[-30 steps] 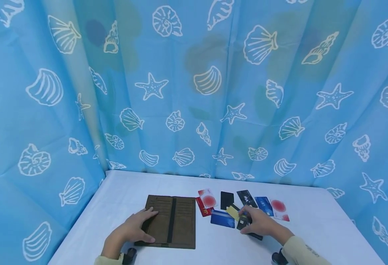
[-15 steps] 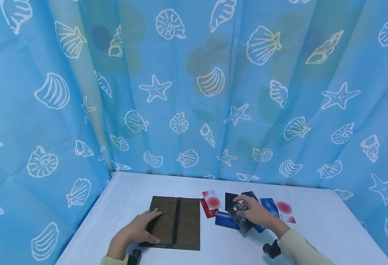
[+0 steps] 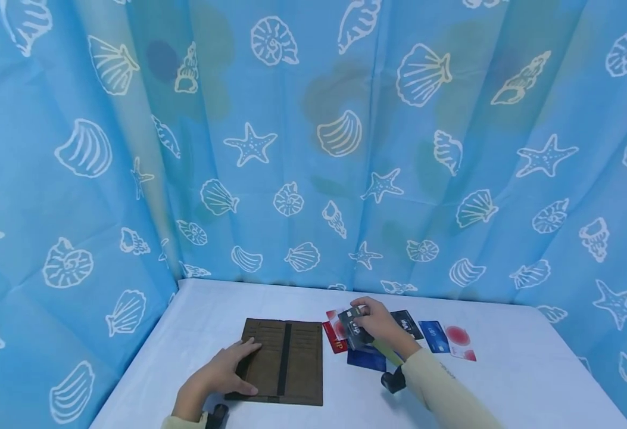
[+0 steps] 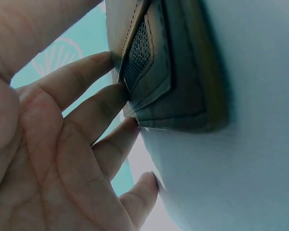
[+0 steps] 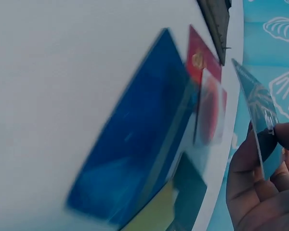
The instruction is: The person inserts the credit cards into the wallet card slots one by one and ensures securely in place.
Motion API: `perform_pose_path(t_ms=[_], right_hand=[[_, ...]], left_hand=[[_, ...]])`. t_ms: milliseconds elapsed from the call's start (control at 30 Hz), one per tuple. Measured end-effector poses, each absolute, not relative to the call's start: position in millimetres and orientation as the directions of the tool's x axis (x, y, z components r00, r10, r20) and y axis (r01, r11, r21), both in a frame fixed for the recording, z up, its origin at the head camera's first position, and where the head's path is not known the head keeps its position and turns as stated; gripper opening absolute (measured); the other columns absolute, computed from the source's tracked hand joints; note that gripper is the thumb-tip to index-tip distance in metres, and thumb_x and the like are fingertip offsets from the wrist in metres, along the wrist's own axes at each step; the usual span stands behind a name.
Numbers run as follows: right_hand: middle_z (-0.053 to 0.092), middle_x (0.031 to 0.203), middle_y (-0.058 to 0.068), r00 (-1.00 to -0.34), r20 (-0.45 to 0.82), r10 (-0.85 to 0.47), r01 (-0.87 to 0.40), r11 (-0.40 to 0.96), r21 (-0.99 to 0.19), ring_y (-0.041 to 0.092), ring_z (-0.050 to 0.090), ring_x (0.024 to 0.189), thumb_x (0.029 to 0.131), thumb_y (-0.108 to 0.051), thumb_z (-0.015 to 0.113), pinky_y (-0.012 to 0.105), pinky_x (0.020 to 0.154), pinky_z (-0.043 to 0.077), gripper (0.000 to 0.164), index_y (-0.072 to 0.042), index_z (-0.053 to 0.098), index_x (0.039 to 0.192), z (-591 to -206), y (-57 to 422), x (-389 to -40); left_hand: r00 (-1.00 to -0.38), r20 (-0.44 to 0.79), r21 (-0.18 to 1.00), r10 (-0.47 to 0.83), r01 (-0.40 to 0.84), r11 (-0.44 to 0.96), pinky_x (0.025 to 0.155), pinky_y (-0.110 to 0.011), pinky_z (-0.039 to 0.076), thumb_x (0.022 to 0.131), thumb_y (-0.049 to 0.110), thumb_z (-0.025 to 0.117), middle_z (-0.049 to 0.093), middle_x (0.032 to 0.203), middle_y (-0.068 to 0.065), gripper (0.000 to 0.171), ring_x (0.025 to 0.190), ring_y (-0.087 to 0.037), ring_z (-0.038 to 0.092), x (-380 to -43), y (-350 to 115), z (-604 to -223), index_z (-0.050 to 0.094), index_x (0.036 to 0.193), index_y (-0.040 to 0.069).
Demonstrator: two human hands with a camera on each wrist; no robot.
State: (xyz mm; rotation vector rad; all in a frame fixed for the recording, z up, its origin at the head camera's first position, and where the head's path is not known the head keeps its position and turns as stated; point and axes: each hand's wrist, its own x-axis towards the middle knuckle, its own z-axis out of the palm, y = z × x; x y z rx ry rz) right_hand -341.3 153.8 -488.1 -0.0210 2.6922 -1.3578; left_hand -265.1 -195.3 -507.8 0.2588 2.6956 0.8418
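Black card with pale lettering (image 3: 357, 338) is pinched in the right hand (image 3: 381, 329), thumb against fingers, up off the white tabletop (image 3: 506, 363). It's swung roughly toward 10 o'clock since 0.5 s ago, so now it's around 2 o'clock from the opened-out brown leather-look wallet (image 3: 305, 357); I'd say the gap between those 2 is shrinking. Left hand (image 3: 221, 368) sits at the wallet's 9 o'clock edge, fingers spread and fairly straight, just touching. Flat blue card (image 3: 365, 360)'s at 5 o'clock from the held one.

The left hand (image 3: 223, 368) touches an open brown wallet (image 3: 303, 364); right of the wallet, the right hand (image 3: 380, 323) pinches a black VIP card (image 3: 356, 334).
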Motion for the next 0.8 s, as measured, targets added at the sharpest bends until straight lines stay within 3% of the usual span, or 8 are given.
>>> perform_pose_path(t_ms=[333, 633, 800], right_hand=[[0.062, 0.12, 0.02, -0.993, -0.118, -0.025, 0.092, 0.483, -0.871, 0.03, 0.064, 0.104, 0.094, -0.008, 0.06, 0.046, 0.086, 0.06, 0.04, -0.008, 0.055, 0.134, -494, 126, -358], [0.056, 0.127, 0.019, -0.983, -0.18, -0.014, 0.161, 0.39, -0.906, 0.037, 0.059, 0.108, 0.096, -0.017, 0.064, 0.047, 0.063, 0.063, 0.041, -0.015, 0.055, 0.136, -495, 94, -361], [0.06, 0.121, 0.016, -0.987, -0.157, -0.016, 0.142, 0.355, -0.924, 0.029, 0.061, 0.103, 0.094, -0.014, 0.063, 0.041, 0.076, 0.059, 0.04, -0.012, 0.056, 0.134, -499, 75, -361]], left_hand=[[-0.939, -0.222, 0.586, 0.264, 0.088, 0.806, 0.116, -0.071, 0.018, 0.066, 0.025, 0.091, 0.039, 0.156, -0.019, 0.087, 0.145, -0.046, 0.029, -265, -194, -508, 0.052, 0.143, 0.012], [-0.936, -0.228, 0.578, 0.268, 0.091, 0.811, 0.117, -0.07, 0.016, 0.067, 0.026, 0.091, 0.039, 0.156, -0.019, 0.086, 0.144, -0.046, 0.03, -264, -197, -509, 0.052, 0.143, 0.012], [-0.936, -0.22, 0.589, 0.274, 0.097, 0.803, 0.118, -0.07, 0.016, 0.067, 0.025, 0.091, 0.039, 0.155, -0.02, 0.086, 0.144, -0.046, 0.03, -262, -195, -508, 0.052, 0.142, 0.011]])
